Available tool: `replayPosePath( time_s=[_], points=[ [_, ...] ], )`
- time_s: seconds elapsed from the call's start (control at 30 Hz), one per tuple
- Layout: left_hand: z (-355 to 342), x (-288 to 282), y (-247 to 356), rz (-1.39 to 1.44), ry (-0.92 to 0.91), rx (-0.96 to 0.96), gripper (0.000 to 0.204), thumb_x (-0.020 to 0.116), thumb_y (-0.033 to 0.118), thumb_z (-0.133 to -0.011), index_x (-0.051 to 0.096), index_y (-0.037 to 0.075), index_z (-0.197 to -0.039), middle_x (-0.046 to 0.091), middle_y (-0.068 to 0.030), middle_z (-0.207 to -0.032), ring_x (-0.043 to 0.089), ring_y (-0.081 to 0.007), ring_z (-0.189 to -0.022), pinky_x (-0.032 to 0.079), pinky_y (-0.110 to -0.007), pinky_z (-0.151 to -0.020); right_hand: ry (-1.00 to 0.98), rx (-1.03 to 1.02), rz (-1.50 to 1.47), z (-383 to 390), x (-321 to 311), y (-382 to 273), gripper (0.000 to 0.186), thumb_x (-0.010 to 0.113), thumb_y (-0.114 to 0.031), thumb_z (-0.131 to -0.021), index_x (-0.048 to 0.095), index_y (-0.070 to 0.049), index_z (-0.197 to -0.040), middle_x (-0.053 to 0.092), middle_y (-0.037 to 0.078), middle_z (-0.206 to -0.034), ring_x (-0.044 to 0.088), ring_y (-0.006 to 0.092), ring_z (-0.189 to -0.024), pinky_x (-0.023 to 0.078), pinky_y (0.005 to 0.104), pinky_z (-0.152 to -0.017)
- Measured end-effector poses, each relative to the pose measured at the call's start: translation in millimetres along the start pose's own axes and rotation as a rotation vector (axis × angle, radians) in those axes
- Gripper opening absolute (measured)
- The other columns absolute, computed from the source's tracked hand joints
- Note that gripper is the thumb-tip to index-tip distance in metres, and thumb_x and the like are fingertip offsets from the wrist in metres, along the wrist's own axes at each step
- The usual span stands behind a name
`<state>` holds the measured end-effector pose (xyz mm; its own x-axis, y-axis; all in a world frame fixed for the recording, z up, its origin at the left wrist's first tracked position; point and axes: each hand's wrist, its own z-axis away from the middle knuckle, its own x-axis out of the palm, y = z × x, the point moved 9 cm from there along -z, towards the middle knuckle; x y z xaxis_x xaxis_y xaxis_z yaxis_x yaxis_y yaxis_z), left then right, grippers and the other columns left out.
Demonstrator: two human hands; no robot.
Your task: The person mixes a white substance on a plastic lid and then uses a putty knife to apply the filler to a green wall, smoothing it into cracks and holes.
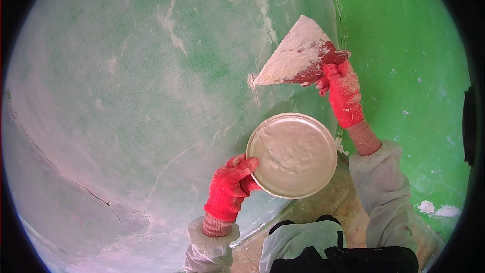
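Note:
My left hand (226,188), in a red coated glove, grips the rim of a round white tub (291,115), thumb over the edge. Off-white putty (295,154) with a lumpy surface lies in the tub. A wide triangular putty knife (301,53), its blade largely coated in off-white paste, is in my right hand (345,93). This hand wears a red glove too, dusted with putty. One corner of the blade lies over a rough white patch (252,81) on the wall; whether it touches cannot be made out.
The pale green wall (166,101) has whitish smears and a long crack (65,177) at lower left. A brighter green wall (409,60) meets it at a cracked corner on the right. White splotches (437,209) show at lower right. Tan floor tiles (338,205) lie below.

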<state>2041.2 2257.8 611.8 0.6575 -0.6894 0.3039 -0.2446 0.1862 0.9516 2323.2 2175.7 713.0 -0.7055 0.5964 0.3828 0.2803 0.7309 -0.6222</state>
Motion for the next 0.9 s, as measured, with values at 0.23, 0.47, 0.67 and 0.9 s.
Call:
replayPosePath(
  time_s=[0.23, 0.47, 0.67, 0.9],
  points=[
    [4, 1, 5, -0.092, 0.045, 0.096, 0.029, 0.059, 0.018, -0.089, 0.057, -0.005, -0.106, 0.062, -0.0066, -0.089, 0.061, -0.0132, -0.075, 0.051, -0.024, -0.065, 0.007, -0.007, -0.030, -6, 3, -8, 0.015, 0.052, -0.012, -0.093, 0.056, -0.004, -0.105, 0.061, 0.002, -0.081, 0.053, 0.0083, -0.051, 0.041, 0.0235, -0.044],
    [-3, -7, -5, -0.060, 0.014, 0.059, 0.038, 0.062, 0.015, -0.088, 0.053, -0.011, -0.114, 0.061, -0.0115, -0.099, 0.062, -0.0175, -0.086, 0.056, -0.028, -0.071, 0.023, 0.030, 0.054, -8, 3, -6, 0.018, 0.052, -0.015, -0.093, 0.057, -0.006, -0.107, 0.061, 0.001, -0.080, 0.052, 0.0074, -0.050, 0.040, 0.0231, -0.043],
    [-2, 1, 4, -0.023, 0.036, 0.029, 0.025, 0.058, 0.014, -0.089, 0.058, -0.005, -0.104, 0.061, -0.0073, -0.094, 0.061, -0.0139, -0.076, 0.052, -0.024, -0.065, 0.034, 0.063, 0.066, -12, 3, -6, 0.018, 0.052, -0.015, -0.093, 0.057, -0.007, -0.108, 0.060, 0.000, -0.080, 0.051, 0.0069, -0.049, 0.040, 0.0228, -0.043],
    [-6, -11, 0, -0.117, 0.053, 0.104, 0.024, 0.058, 0.014, -0.089, 0.058, -0.005, -0.104, 0.061, -0.0065, -0.092, 0.061, -0.0136, -0.077, 0.052, -0.024, -0.063, 0.054, 0.012, 0.050, -8, 2, -16, 0.016, 0.052, -0.014, -0.093, 0.057, -0.007, -0.107, 0.060, -0.001, -0.080, 0.050, 0.0060, -0.050, 0.039, 0.0225, -0.043]
  ],
)
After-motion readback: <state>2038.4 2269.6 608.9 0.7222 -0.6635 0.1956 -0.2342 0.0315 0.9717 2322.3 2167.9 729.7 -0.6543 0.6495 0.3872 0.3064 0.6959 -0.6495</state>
